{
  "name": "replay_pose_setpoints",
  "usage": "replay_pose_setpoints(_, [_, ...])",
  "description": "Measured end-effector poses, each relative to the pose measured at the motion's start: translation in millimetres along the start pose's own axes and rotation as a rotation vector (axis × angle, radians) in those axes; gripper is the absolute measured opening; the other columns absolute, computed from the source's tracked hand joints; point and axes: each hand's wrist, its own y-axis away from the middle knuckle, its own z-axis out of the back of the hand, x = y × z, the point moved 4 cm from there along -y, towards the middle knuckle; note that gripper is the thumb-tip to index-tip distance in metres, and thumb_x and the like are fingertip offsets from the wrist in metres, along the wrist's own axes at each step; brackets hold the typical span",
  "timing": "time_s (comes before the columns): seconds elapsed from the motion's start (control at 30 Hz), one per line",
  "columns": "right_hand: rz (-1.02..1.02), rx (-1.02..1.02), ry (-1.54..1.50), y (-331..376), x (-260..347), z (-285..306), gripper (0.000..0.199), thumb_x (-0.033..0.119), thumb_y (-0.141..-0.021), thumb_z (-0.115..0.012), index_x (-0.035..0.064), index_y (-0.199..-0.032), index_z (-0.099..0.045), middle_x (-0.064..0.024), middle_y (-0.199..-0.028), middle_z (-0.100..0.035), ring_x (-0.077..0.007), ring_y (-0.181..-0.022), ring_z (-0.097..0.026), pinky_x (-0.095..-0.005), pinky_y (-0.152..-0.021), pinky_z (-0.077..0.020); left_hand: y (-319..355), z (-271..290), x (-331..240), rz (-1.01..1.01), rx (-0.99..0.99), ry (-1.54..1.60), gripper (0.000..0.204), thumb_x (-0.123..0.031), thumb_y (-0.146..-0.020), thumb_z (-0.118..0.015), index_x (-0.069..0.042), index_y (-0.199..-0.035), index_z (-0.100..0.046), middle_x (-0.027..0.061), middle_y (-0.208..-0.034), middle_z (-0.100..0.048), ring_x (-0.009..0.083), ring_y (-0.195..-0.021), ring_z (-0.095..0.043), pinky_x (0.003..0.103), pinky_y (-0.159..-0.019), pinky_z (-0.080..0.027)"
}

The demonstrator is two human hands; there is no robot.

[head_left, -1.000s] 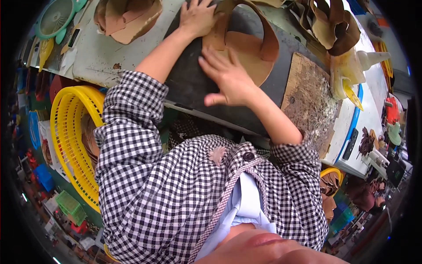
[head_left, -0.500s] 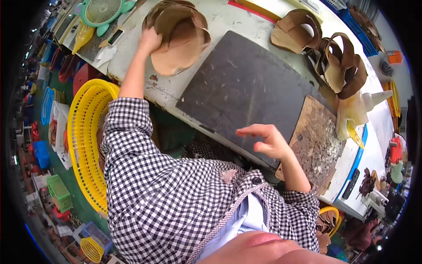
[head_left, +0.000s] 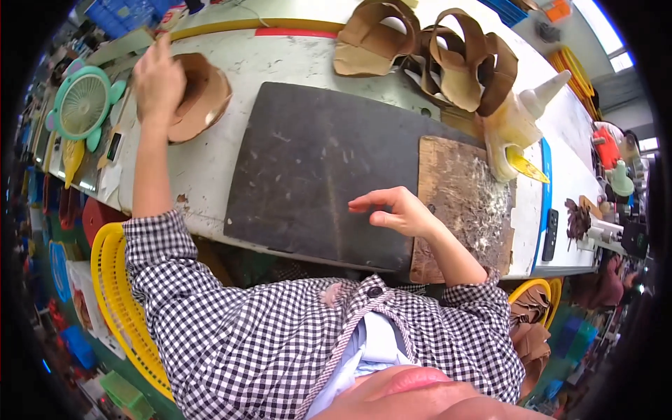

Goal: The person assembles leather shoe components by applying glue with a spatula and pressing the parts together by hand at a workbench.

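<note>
At the far left of the table, my left hand hangs over the left side of a curved brown leather piece. Its fingers stretch forward and look loose, hiding part of the piece. Above the dark flat mat is my right hand, empty, its thumb and fingers apart. Beside that hand lies a worn brown board with whitish dried smears. Several looped brown leather pieces stand beyond the mat, near a cloudy plastic bottle with a spout and a yellow tip.
A green desk fan stands at the table's left end, with a yellow bottle below it. Yellow baskets flank me on the floor; the right one holds brown pieces. A black remote-like object lies at right.
The view has swung, shifting the table's things leftward. My left hand has moved from the leather piece's edge to above it, fingers now stretched. My right hand keeps much the same pose.
</note>
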Motion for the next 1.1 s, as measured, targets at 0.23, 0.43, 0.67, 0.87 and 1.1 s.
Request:
replay_pose_setpoints(0.23, [0.189,-0.04,0.318,-11.6,41.4,-5.4,0.043,0.025,-0.072,-0.067,0.004,-0.109,-0.057,-0.0133,-0.1,-0.061,-0.0244,-0.093,-0.059,-0.0321,-0.081,-0.0455,15.5,-73.0,-243.6,-0.249,0.403,0.646,0.044,-0.013,-0.069,-0.06,-0.008,-0.111,-0.054,0.0155,-0.101,-0.055,0.0293,-0.101,-0.05,0.037,-0.089,-0.04])
replay_pose_setpoints(0.43, [0.126,-0.598,0.006,2.8,1.2,76.1,0.06,0.02,-0.074,-0.066,0.0013,-0.125,-0.04,-0.0124,-0.103,-0.058,-0.016,-0.087,-0.057,-0.0277,-0.074,-0.0464,28.7,35.9,-231.9,-0.577,0.342,0.89,0.036,-0.001,-0.067,-0.05,-0.01,-0.101,-0.058,0.0102,-0.081,-0.055,0.0287,-0.078,-0.056,0.037,-0.068,-0.046])
replay_pose_setpoints(0.67, [-0.241,-0.553,0.834,-44.3,-5.7,77.0,0.035,0.035,-0.062,-0.067,0.0085,-0.084,-0.059,-0.0103,-0.09,-0.058,-0.0292,-0.092,-0.05,-0.0386,-0.077,-0.0424,125.1,77.3,-223.4,-0.628,0.928,1.179,0.037,-0.027,-0.068,-0.066,-0.005,-0.096,-0.056,0.0148,-0.099,-0.052,0.0304,-0.099,-0.048,0.042,-0.083,-0.04])
replay_pose_setpoints(0.87, [-0.04,-0.683,0.85,-36.5,-24.8,71.4,0.025,0.027,-0.064,-0.069,0.0097,-0.08,-0.06,-0.0102,-0.078,-0.057,-0.0302,-0.081,-0.052,-0.0402,-0.069,-0.0426,157.7,52.4,-247.4,-0.706,0.627,0.98,0.068,-0.045,-0.083,-0.046,0.005,-0.127,-0.032,0.0168,-0.134,-0.031,0.0294,-0.126,-0.026,0.038,-0.1,-0.027])
replay_pose_setpoints(1.1, [-0.196,-0.694,0.819,-44.6,-19.6,89.0,0.034,0.04,-0.061,-0.072,0.0195,-0.088,-0.066,-0.0053,-0.075,-0.064,-0.0242,-0.073,-0.061,-0.0358,-0.062,-0.0456,170.9,71.6,-263.2,-0.943,0.681,0.881,0.074,-0.048,-0.078,-0.047,0.006,-0.126,-0.033,0.0161,-0.137,-0.027,0.0305,-0.129,-0.021,0.043,-0.103,-0.021])
